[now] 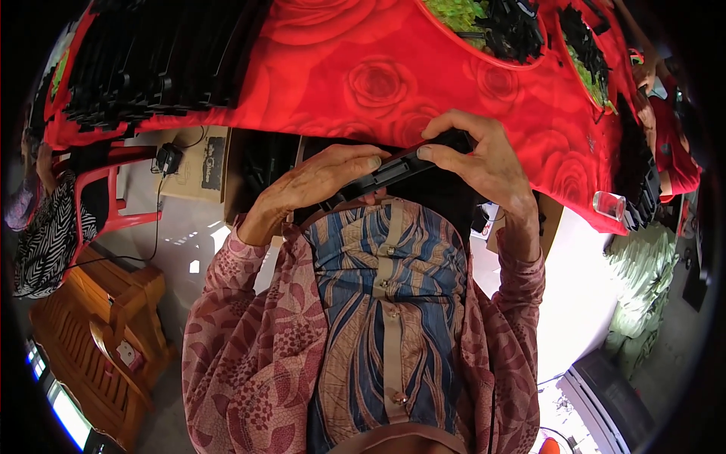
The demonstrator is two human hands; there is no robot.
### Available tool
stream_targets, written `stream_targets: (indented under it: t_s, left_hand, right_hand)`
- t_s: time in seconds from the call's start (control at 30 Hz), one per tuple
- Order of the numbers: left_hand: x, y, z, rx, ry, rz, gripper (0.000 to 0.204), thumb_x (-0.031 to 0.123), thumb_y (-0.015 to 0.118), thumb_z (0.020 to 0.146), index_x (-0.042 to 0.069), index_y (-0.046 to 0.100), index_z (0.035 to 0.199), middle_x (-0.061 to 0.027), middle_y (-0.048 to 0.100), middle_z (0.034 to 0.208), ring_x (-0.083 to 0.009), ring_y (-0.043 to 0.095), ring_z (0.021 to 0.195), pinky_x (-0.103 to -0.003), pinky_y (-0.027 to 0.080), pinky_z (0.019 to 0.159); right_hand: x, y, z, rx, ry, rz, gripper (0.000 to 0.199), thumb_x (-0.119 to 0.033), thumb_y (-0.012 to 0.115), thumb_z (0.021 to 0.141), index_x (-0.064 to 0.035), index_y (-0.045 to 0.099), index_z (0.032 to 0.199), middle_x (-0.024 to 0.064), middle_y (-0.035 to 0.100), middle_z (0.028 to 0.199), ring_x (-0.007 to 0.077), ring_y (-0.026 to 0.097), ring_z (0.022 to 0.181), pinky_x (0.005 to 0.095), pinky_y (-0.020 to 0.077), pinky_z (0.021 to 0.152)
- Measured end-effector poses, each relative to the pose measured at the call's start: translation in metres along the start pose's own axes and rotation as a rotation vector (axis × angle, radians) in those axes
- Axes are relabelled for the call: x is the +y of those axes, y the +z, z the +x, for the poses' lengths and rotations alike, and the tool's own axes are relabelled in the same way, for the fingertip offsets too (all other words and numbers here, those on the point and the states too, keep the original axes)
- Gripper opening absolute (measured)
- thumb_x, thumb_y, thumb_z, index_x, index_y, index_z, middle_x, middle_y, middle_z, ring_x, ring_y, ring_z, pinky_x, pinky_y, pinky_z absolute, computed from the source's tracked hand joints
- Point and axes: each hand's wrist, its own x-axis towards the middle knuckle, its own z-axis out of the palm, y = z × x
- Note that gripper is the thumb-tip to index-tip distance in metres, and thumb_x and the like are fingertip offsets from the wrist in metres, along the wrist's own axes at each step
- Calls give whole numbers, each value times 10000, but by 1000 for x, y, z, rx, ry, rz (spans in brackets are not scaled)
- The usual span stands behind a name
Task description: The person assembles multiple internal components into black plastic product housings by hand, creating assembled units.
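Observation:
A long, narrow black plastic part (387, 175) with a slotted face lies slantwise across my lap, just in front of the table edge. My left hand (325, 175) grips its lower left end, fingers stretched along the top and the thumb near the middle. Round the upper right end curls my right hand (484, 160), its thumb and forefinger pinching the piece. My palms hide both ends of the part. Beyond my left hand, a stack of similar long black parts (162, 64) rests on the table.
A red rose-patterned cloth (318, 83) covers the table. Baskets with red rims (505, 66) hold green and black pieces. A clear glass (609, 205) is near the right edge. Other people sit at both sides. A red chair (125, 219), cardboard box (198, 168) and wooden bench (98, 325) stand left.

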Motion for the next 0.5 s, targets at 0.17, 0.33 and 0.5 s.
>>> stream_targets:
  t_s: [0.17, 0.33, 0.5]
  left_hand:
    - [10, 9, -2, 68, -4, 1, 391, 177, 494, 990, -31, 512, 1321, -89, 647, 968, -147, 618, 839, -292, 509, 825]
    - [4, 14, -2, 244, 198, 528, 345, 104, 549, 908, -24, 531, 1228, -183, 643, 929, -303, 631, 828, -392, 494, 753]
    - [-7, 24, 4, 285, 328, 747, 285, 82, 558, 866, -16, 539, 1133, -256, 630, 925, -445, 610, 919, -484, 491, 792]
  right_hand:
    - [5, 0, 3, 36, -60, -26, 261, -202, 771, 799, 14, 679, 914, 58, 653, 738, 113, 598, 674, 286, 460, 566]
    - [0, 3, -1, 29, -75, -254, 317, -254, 780, 753, 4, 662, 894, 121, 652, 755, 238, 632, 659, 346, 486, 591]
    - [8, 26, -10, -109, -157, -720, 296, -290, 664, 821, -21, 624, 936, 173, 650, 860, 357, 656, 791, 427, 512, 660]
